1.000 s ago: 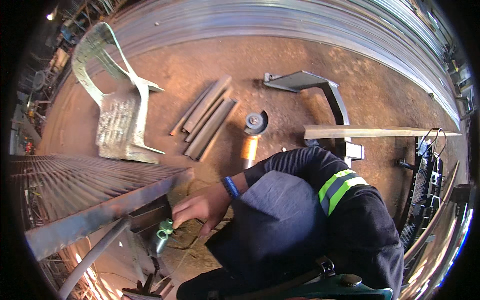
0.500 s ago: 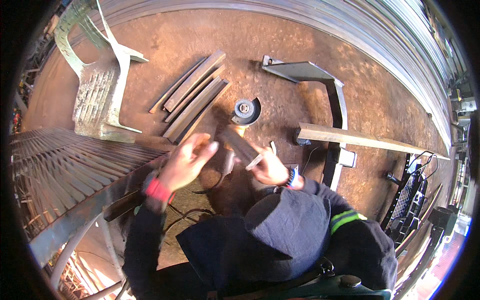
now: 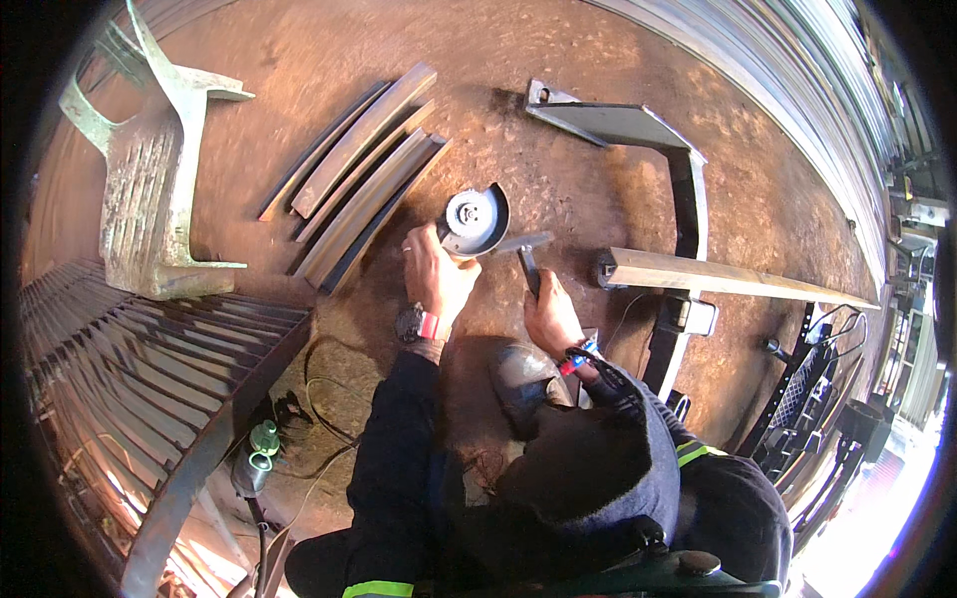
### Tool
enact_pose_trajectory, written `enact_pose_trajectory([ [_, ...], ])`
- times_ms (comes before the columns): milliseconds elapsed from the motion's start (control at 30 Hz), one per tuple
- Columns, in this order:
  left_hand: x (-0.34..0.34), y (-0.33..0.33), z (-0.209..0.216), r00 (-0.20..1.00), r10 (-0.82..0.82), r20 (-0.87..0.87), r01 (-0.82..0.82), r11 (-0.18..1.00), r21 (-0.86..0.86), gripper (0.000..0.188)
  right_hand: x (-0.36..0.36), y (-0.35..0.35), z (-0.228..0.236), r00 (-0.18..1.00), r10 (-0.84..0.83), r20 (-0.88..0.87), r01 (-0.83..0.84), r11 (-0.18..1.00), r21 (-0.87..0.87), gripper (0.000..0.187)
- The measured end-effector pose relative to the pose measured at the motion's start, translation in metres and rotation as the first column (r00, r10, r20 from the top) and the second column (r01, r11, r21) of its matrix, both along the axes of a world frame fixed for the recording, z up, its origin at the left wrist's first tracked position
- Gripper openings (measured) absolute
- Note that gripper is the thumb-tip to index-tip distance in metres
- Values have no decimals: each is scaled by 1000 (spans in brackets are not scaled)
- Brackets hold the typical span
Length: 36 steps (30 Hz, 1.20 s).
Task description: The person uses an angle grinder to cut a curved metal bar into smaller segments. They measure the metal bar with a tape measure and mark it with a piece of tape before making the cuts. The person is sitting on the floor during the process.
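Observation:
An angle grinder [image 3: 473, 221] with a round disc and a curved guard is just left of the middle. My left hand [image 3: 439, 271] closes around it close to the guard, hiding most of its body. To the right of the disc, a short piece of angle iron [image 3: 529, 264] is held in my right hand [image 3: 554, 315]. One flange of that piece shows nearly edge-on and points toward the disc. Whether the two touch, I cannot tell.
Several steel lengths [image 3: 364, 189] lie side by side at the far left, near a worn plastic chair [image 3: 150, 189]. A slatted metal grate [image 3: 169, 369] stands on the left. A bent steel frame [image 3: 688, 214] and a long bar [image 3: 728, 278] lie right. Cable [image 3: 317, 384] trails near the grate.
My left hand has moved right from open air and taken hold of the grinder. The angle iron in my right hand has turned to show its edge.

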<state>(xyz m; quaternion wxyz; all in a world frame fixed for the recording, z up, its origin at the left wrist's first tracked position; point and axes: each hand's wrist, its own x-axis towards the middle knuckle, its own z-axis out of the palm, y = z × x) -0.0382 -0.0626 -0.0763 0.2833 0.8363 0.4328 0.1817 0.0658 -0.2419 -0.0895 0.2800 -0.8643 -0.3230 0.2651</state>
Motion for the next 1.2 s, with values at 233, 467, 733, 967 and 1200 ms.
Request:
enact_pose_trajectory([
  [233, -22, 5, 7, 979, 124, -161, -103, 986, 132, 90, 11, 60, 10, 902, 121, 415, -194, 971, 139, 20],
  [467, -10, 7, -6, 997, 64, 35, -64, 998, 10, 93, 36, 123, 61, 993, 39, -115, -31, 997, 74, 61],
  [733, -22, 22, -17, 980, -35, 196, 72, 981, -183, 87, 32, 136, 56, 983, 177, -40, -168, 972, 164, 54],
  [967, -27, 22, -23, 966, -6, 259, 63, 975, -213, 92, 34, 113, 60, 997, 70, 37, -77, 964, 254, 59],
  [1200, -27, 22, -26, 973, -3, 229, 51, 977, -206, 92, 22, 141, 56, 998, 54, -35, -55, 998, -8, 67],
])
